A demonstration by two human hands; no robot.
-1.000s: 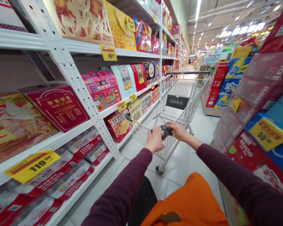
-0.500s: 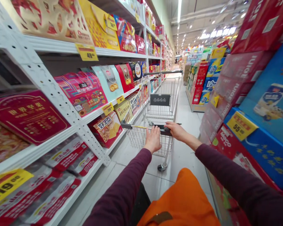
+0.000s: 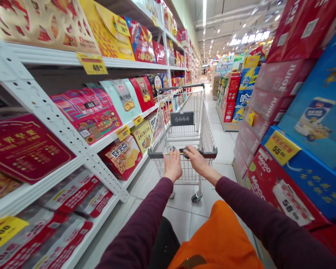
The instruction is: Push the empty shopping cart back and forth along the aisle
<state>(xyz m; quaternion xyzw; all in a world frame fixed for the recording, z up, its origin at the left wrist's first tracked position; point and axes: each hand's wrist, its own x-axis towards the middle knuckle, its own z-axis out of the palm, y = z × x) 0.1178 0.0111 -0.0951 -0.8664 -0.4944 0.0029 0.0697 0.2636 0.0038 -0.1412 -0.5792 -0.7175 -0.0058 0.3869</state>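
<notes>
A wire shopping cart (image 3: 184,175) stands right in front of me, lined up with the aisle. Its dark handle bar (image 3: 210,154) crosses the near end. My left hand (image 3: 173,166) is on the bar left of its middle, fingers laid over it and slightly apart. Just beside it, my right hand (image 3: 197,160) is closed round the bar, with its fingertips near those of the left. A dark panel (image 3: 182,118) with pale round marks hangs inside the cart at the far end. The undersides of both hands are hidden.
White shelves (image 3: 81,153) with boxed snacks and yellow price tags (image 3: 92,64) run close along the left. Stacked drink cartons (image 3: 271,101) and a blue box (image 3: 305,168) line the right. Farther ahead stands another display of boxes (image 3: 232,97). Pale tiled floor (image 3: 224,145) shows between.
The cart has swung from a skewed angle to face straight down the aisle, its handle bar now crosswise. Both hands moved slightly left with the bar. The shelves shifted a little in view.
</notes>
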